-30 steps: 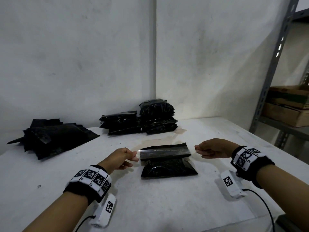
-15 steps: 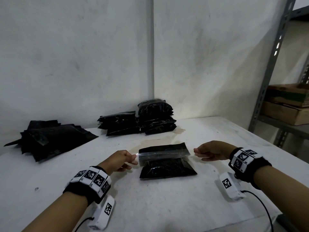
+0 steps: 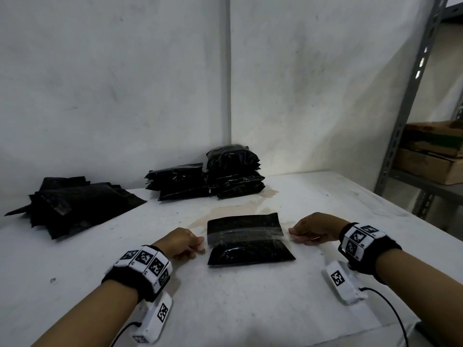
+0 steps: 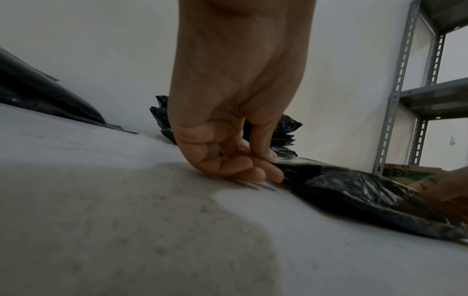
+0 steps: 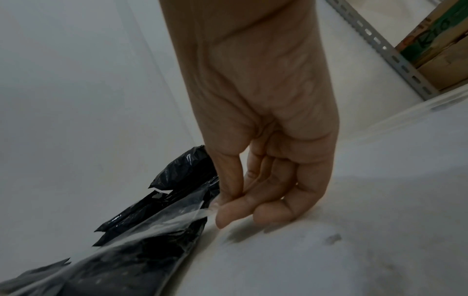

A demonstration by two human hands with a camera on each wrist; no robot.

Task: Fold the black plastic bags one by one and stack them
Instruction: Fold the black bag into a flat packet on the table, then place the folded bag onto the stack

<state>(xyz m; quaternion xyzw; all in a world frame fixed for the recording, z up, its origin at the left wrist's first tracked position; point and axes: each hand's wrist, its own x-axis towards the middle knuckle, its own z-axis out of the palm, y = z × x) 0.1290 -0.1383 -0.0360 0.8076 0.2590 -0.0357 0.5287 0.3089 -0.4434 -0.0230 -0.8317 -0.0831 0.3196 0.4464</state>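
Note:
A black plastic bag (image 3: 250,254) lies flat on the white table (image 3: 250,309) between my hands, its far part folded over. A clear tape strip (image 3: 245,232) runs across it from side to side. My left hand (image 3: 200,242) pinches the strip's left end between thumb and fingers, low over the table, as the left wrist view shows (image 4: 274,160). My right hand (image 3: 292,232) pinches the right end (image 5: 217,202). The strip (image 5: 172,218) stretches away from it over the bag (image 5: 142,260). At the back stand two stacks of folded bags (image 3: 233,171).
A loose pile of flat black bags (image 3: 75,206) lies at the far left by the wall. A brownish stain (image 3: 225,211) marks the table behind the bag. A grey metal shelf (image 3: 411,101) with cardboard boxes (image 3: 431,156) stands to the right.
Both hands have come down closer to the table, and the clear strip now lies lower across the bag. The folded part of the bag sits flatter.

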